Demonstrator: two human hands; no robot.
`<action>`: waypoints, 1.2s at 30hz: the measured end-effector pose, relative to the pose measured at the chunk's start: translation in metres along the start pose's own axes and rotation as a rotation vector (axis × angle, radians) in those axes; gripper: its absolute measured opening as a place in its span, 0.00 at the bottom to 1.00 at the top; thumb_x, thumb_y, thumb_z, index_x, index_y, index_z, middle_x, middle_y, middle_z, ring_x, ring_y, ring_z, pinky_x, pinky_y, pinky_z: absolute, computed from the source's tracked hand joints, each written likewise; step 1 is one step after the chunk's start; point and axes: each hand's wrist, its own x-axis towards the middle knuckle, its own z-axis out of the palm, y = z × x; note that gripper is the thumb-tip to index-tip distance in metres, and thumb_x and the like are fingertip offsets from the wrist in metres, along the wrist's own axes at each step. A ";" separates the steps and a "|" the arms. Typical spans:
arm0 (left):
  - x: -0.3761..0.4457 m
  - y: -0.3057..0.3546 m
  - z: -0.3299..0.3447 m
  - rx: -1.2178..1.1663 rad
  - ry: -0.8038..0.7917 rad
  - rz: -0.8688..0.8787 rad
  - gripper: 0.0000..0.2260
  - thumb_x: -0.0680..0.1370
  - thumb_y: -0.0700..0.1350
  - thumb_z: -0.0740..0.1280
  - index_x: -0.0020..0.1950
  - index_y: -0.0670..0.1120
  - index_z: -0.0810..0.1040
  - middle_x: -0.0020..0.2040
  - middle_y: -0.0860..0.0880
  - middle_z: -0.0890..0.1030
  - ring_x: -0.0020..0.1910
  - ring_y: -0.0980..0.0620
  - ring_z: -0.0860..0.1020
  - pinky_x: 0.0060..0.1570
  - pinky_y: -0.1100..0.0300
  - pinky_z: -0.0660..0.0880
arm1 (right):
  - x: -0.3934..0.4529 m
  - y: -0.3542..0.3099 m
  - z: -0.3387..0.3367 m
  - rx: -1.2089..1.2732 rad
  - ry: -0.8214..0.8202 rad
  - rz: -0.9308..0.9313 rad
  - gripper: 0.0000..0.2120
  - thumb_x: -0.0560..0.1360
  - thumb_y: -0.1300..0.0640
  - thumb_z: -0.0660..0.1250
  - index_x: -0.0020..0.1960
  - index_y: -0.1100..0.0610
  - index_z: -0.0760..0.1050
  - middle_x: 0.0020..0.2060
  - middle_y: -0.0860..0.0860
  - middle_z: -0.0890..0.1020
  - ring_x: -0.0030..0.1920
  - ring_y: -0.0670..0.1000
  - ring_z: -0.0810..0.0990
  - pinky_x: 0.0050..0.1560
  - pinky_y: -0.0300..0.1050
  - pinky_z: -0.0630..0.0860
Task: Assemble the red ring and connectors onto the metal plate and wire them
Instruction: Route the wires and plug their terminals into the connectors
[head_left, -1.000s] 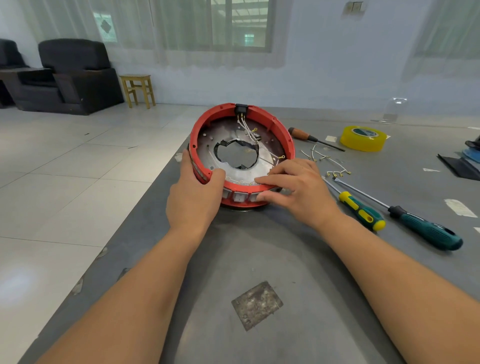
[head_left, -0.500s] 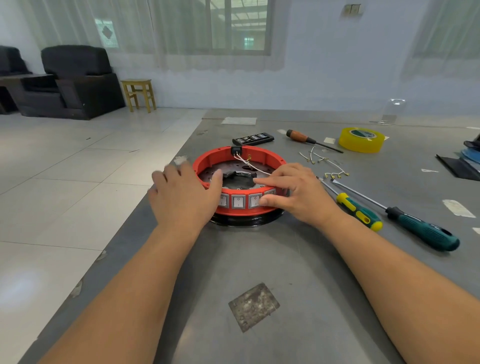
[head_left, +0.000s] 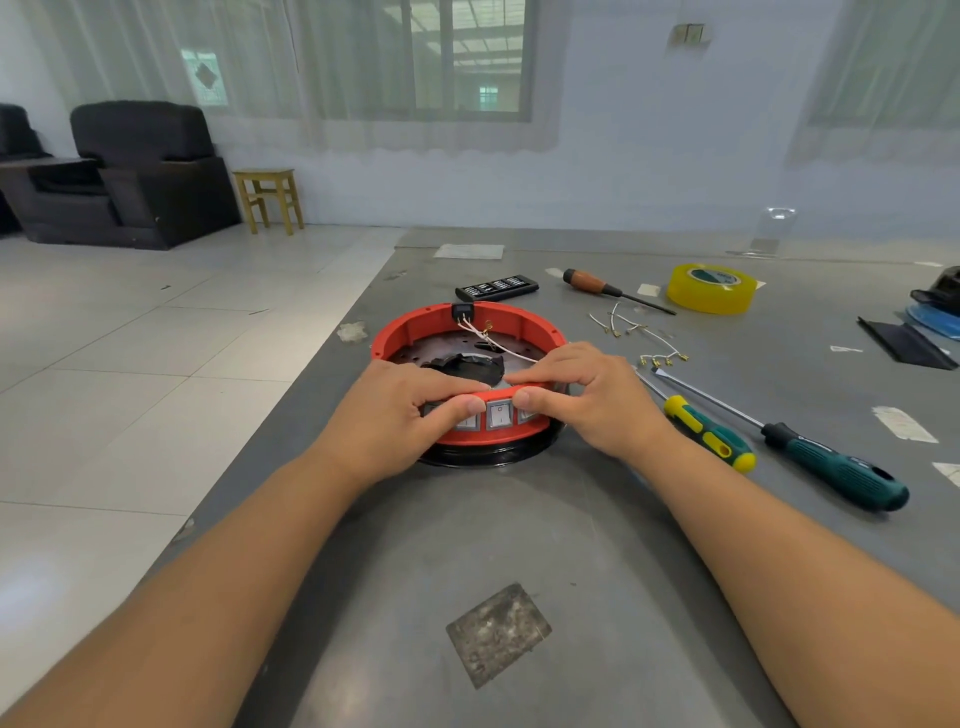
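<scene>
Your left hand (head_left: 400, 410) and right hand (head_left: 587, 400) both pinch the near wall of the red ring (head_left: 467, 332), thumbs on the switches (head_left: 500, 414) outside, fingers over the rim. The ring sits on the metal plate (head_left: 447, 348), lying flat on the grey table (head_left: 519, 545). I think that if you press unevenly, a switch could pop inward, or your fingers could catch the white wires (head_left: 498, 345) and pull them from the black connector (head_left: 462, 313). The loose wires (head_left: 639, 332) and the screwdrivers (head_left: 706, 434) lie near your right hand.

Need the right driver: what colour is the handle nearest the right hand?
Green and yellow handle, head view.
</scene>
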 end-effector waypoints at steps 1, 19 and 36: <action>0.000 0.000 0.001 0.016 0.000 -0.001 0.20 0.80 0.64 0.60 0.62 0.60 0.86 0.50 0.60 0.88 0.45 0.64 0.81 0.48 0.64 0.75 | 0.000 -0.001 0.001 -0.009 -0.008 -0.002 0.16 0.71 0.40 0.74 0.57 0.42 0.85 0.50 0.33 0.81 0.58 0.32 0.73 0.56 0.25 0.67; -0.013 -0.009 -0.015 -0.060 0.032 -0.085 0.19 0.77 0.62 0.65 0.63 0.58 0.85 0.53 0.61 0.84 0.54 0.59 0.80 0.56 0.61 0.75 | 0.000 0.000 -0.001 0.038 -0.102 0.064 0.11 0.76 0.42 0.71 0.57 0.32 0.80 0.52 0.31 0.78 0.60 0.28 0.68 0.55 0.30 0.66; -0.016 0.007 0.000 0.065 0.116 -0.111 0.22 0.78 0.68 0.60 0.63 0.60 0.84 0.55 0.65 0.83 0.54 0.61 0.78 0.64 0.51 0.70 | -0.005 0.003 0.010 0.041 -0.011 0.010 0.15 0.77 0.46 0.73 0.63 0.46 0.83 0.59 0.36 0.79 0.68 0.31 0.67 0.66 0.24 0.60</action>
